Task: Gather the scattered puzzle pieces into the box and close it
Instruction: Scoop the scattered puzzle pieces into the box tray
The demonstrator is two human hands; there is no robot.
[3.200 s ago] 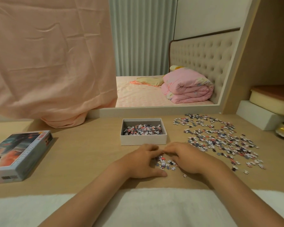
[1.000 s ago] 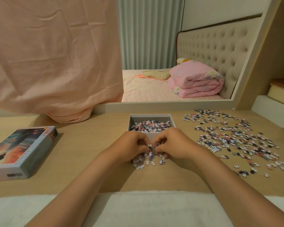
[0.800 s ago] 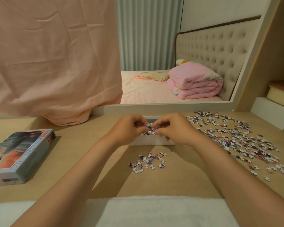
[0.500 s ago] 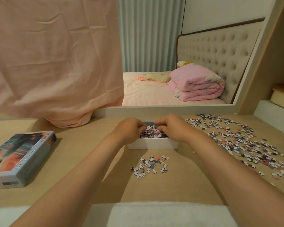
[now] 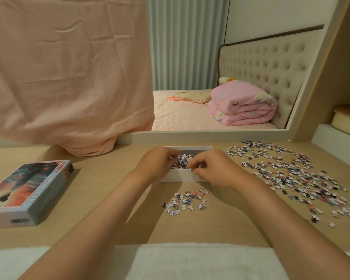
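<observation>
I note left hand and right hand curled over the box at 12 o'clock, cannot tell if they pinch pieces; small pile lies at 6 o'clock between both wrists, big scatter at 3 o'clock, nearer the right

Lid reads "MINI" (rest blurred).

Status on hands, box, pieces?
Hands curled over open box: left hand, right hand, grip unclear. Loose on desk: small pile, big spread. Off left: lid.
</observation>
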